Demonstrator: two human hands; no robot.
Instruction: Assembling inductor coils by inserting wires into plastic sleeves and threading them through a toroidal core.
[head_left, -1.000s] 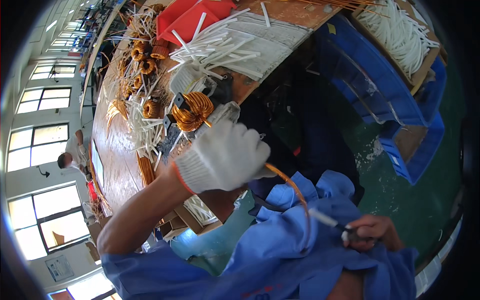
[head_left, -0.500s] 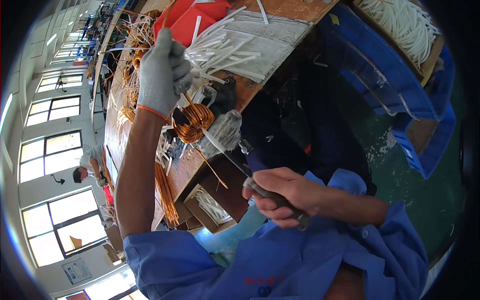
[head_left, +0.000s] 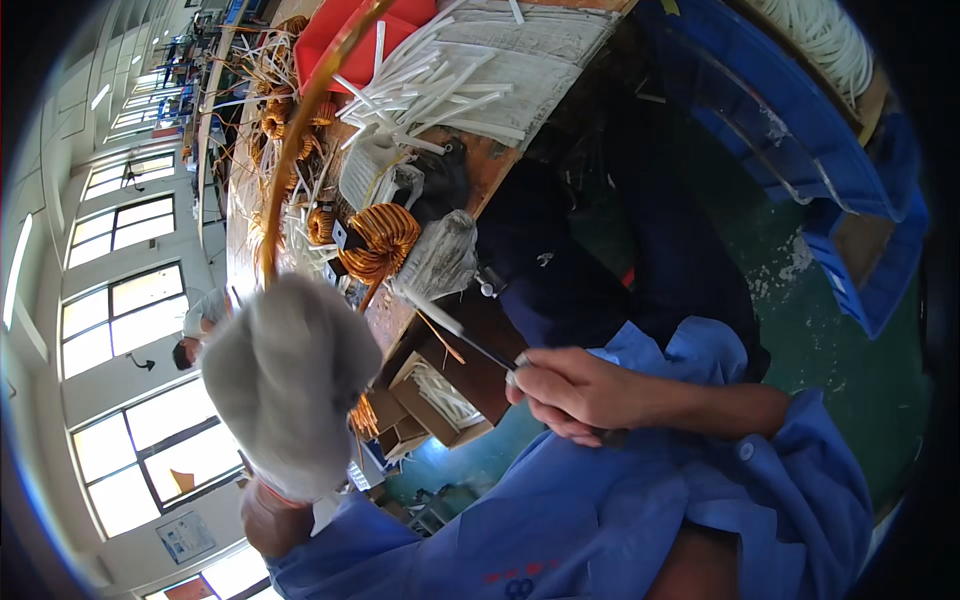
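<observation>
Gloved left hand (head_left: 290,385) clenches copper wire (head_left: 284,170), right hand (head_left: 570,393) grips a tool (head_left: 491,350); overpulling could wrench the coil (head_left: 388,236) beyond them loose.

The gloved left hand (head_left: 290,385) is clenched and the bare right hand (head_left: 570,393) curled, the 2 well apart.

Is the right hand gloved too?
No, the right hand holding the tool is bare, while the left hand wears a pale glove.
</observation>
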